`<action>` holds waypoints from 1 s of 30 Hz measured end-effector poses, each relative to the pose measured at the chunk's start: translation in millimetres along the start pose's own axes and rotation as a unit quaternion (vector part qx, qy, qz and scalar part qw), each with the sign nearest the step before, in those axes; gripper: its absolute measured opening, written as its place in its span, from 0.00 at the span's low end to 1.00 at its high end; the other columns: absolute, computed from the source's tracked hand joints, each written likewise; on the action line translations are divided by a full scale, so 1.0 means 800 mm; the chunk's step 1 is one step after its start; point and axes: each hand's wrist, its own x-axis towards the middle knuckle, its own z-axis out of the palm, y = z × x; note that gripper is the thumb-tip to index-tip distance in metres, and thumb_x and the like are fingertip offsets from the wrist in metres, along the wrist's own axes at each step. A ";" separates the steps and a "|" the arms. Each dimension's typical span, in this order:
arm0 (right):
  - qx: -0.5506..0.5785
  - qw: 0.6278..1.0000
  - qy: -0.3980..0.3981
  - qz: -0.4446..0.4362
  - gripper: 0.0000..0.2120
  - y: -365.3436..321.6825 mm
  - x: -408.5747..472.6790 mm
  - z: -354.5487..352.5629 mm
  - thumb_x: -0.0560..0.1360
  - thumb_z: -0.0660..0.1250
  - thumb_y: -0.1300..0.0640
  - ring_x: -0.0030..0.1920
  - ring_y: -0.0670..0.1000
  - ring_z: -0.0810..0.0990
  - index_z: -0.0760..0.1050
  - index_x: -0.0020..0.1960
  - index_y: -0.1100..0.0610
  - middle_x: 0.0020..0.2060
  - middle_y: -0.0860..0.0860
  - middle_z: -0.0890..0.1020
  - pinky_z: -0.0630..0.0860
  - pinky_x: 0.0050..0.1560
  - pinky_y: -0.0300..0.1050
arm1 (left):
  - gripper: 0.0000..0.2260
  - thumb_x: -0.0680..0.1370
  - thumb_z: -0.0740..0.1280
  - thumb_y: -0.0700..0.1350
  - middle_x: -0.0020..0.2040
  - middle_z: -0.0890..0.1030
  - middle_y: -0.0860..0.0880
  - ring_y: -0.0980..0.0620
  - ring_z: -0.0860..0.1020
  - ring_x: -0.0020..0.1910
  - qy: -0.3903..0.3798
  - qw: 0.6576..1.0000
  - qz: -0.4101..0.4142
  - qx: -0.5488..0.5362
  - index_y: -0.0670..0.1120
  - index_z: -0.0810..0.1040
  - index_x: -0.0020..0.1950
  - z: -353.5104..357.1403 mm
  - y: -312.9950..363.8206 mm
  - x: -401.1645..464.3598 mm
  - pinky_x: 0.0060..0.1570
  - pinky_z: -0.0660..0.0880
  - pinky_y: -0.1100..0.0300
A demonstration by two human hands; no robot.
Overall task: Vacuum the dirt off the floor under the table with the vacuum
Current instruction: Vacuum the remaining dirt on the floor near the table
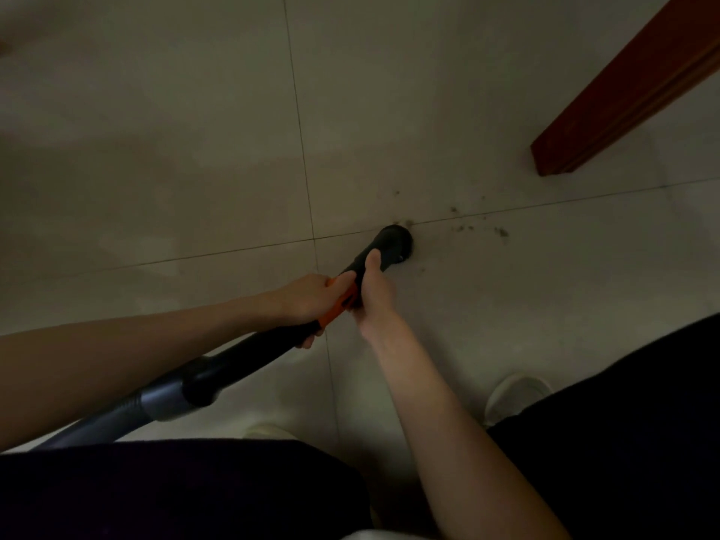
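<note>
Both hands grip the black vacuum wand (272,344), left hand (311,302) behind, right hand (372,294) nearer the round black nozzle (393,243). The scattered brown dirt (479,224) trails right of the nozzle toward the red-brown wooden table leg (623,95).

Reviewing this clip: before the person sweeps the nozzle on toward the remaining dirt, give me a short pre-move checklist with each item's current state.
1. Left hand grips the vacuum wand at the orange section: ok.
2. Right hand holds the wand just behind the nozzle: ok.
3. Nozzle down at the floor by the tile joint: ok; actual contact cannot tell.
4. Dirt specks remain to the nozzle's right: not ok, still to clean.
5. Path toward the specks is free of the red wooden leg: ok.
6. Suction running: cannot tell.
</note>
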 end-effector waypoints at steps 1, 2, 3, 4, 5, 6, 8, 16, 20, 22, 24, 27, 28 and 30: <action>0.002 1.000 -0.001 -0.004 0.19 -0.005 0.004 0.000 0.81 0.57 0.45 0.49 0.54 0.77 0.69 0.60 0.60 0.45 0.53 0.77 0.76 0.50 0.48 | 0.27 0.80 0.47 0.62 0.30 0.74 0.44 0.50 0.73 0.20 0.002 1.000 0.001 -0.001 0.42 0.71 0.61 -0.001 0.004 0.002 0.23 0.73 0.62; -0.001 1.000 -0.006 -0.007 0.20 -0.009 0.008 0.000 0.81 0.57 0.44 0.49 0.54 0.77 0.69 0.61 0.60 0.45 0.53 0.78 0.76 0.50 0.47 | 0.27 0.80 0.47 0.62 0.30 0.74 0.43 0.50 0.73 0.20 0.006 1.000 0.001 -0.003 0.42 0.71 0.61 -0.002 0.008 0.004 0.23 0.73 0.62; -0.005 1.000 -0.013 -0.013 0.23 -0.012 0.011 0.002 0.80 0.56 0.43 0.50 0.54 0.78 0.68 0.64 0.61 0.47 0.54 0.78 0.76 0.50 0.47 | 0.27 0.80 0.48 0.62 0.30 0.74 0.43 0.50 0.73 0.21 0.010 1.000 0.000 -0.007 0.42 0.71 0.61 -0.004 0.012 0.005 0.23 0.73 0.62; -0.015 1.000 -0.016 -0.019 0.26 -0.015 0.015 0.005 0.80 0.55 0.42 0.51 0.54 0.78 0.67 0.66 0.61 0.51 0.55 0.78 0.76 0.49 0.47 | 0.27 0.80 0.48 0.62 0.30 0.74 0.43 0.50 0.73 0.21 0.014 1.000 0.000 -0.012 0.41 0.71 0.60 -0.005 0.015 0.006 0.23 0.73 0.62; -0.021 0.999 -0.018 -0.023 0.28 -0.017 0.017 0.008 0.80 0.55 0.41 0.52 0.54 0.78 0.66 0.69 0.61 0.54 0.56 0.78 0.76 0.48 0.46 | 0.28 0.80 0.48 0.62 0.31 0.74 0.43 0.49 0.73 0.21 0.017 1.000 0.002 -0.017 0.41 0.71 0.60 -0.006 0.018 0.008 0.23 0.72 0.62; -0.027 0.999 -0.017 -0.025 0.29 -0.019 0.019 0.010 0.80 0.54 0.40 0.52 0.55 0.78 0.66 0.69 0.61 0.56 0.57 0.78 0.76 0.47 0.46 | 0.28 0.80 0.48 0.63 0.31 0.74 0.43 0.49 0.73 0.22 0.018 1.000 0.005 -0.022 0.40 0.71 0.60 -0.007 0.020 0.009 0.23 0.72 0.62; -0.028 0.999 -0.015 -0.030 0.29 -0.024 0.025 0.012 0.80 0.54 0.39 0.52 0.54 0.77 0.65 0.70 0.61 0.59 0.58 0.77 0.75 0.47 0.45 | 0.28 0.80 0.48 0.63 0.31 0.74 0.42 0.49 0.73 0.22 0.022 0.999 0.007 -0.022 0.40 0.71 0.60 -0.009 0.023 0.012 0.23 0.72 0.62; -0.063 0.996 -0.033 -0.046 0.25 -0.060 0.041 0.039 0.79 0.53 0.38 0.56 0.58 0.79 0.70 0.57 0.60 0.57 0.60 0.79 0.77 0.59 0.55 | 0.29 0.80 0.49 0.63 0.31 0.74 0.42 0.49 0.73 0.20 0.074 0.997 0.010 -0.026 0.39 0.72 0.58 -0.034 0.041 0.029 0.23 0.72 0.61; -0.083 0.994 -0.035 -0.054 0.26 -0.082 0.050 0.052 0.79 0.54 0.39 0.56 0.59 0.80 0.69 0.59 0.62 0.56 0.60 0.79 0.78 0.55 0.54 | 0.29 0.80 0.49 0.63 0.31 0.74 0.42 0.48 0.74 0.20 0.091 0.995 0.005 -0.026 0.38 0.72 0.57 -0.051 0.053 0.038 0.23 0.73 0.61; -0.079 0.994 -0.040 -0.056 0.25 -0.088 0.055 0.054 0.80 0.54 0.40 0.58 0.61 0.79 0.68 0.57 0.63 0.57 0.62 0.78 0.77 0.59 0.58 | 0.29 0.80 0.49 0.63 0.31 0.74 0.42 0.47 0.74 0.21 0.096 0.995 0.006 -0.023 0.38 0.72 0.57 -0.054 0.058 0.041 0.23 0.73 0.61; -0.081 0.994 -0.047 -0.056 0.25 -0.090 0.058 0.054 0.79 0.54 0.39 0.59 0.63 0.78 0.69 0.55 0.63 0.58 0.63 0.78 0.74 0.60 0.62 | 0.29 0.80 0.49 0.63 0.31 0.75 0.42 0.48 0.74 0.20 0.100 0.995 0.008 -0.015 0.38 0.72 0.56 -0.054 0.062 0.041 0.23 0.73 0.61; -0.073 0.995 -0.044 -0.054 0.23 -0.090 0.060 0.051 0.80 0.54 0.40 0.58 0.63 0.78 0.68 0.53 0.61 0.58 0.64 0.78 0.75 0.60 0.62 | 0.30 0.80 0.49 0.63 0.30 0.75 0.42 0.48 0.74 0.19 0.096 0.995 0.009 -0.012 0.37 0.72 0.57 -0.053 0.064 0.040 0.22 0.74 0.61; -0.070 0.996 -0.038 -0.052 0.23 -0.088 0.060 0.048 0.80 0.54 0.40 0.58 0.63 0.78 0.68 0.53 0.61 0.57 0.63 0.78 0.75 0.60 0.62 | 0.30 0.80 0.49 0.63 0.30 0.75 0.42 0.48 0.74 0.19 0.091 0.996 0.007 -0.011 0.37 0.72 0.58 -0.051 0.064 0.039 0.22 0.74 0.61; -0.066 0.996 -0.033 -0.044 0.24 -0.080 0.059 0.042 0.80 0.54 0.40 0.58 0.62 0.78 0.69 0.56 0.61 0.58 0.62 0.78 0.75 0.60 0.61 | 0.30 0.80 0.49 0.63 0.31 0.75 0.41 0.48 0.74 0.20 0.079 0.997 0.002 -0.006 0.37 0.72 0.59 -0.046 0.060 0.036 0.23 0.75 0.60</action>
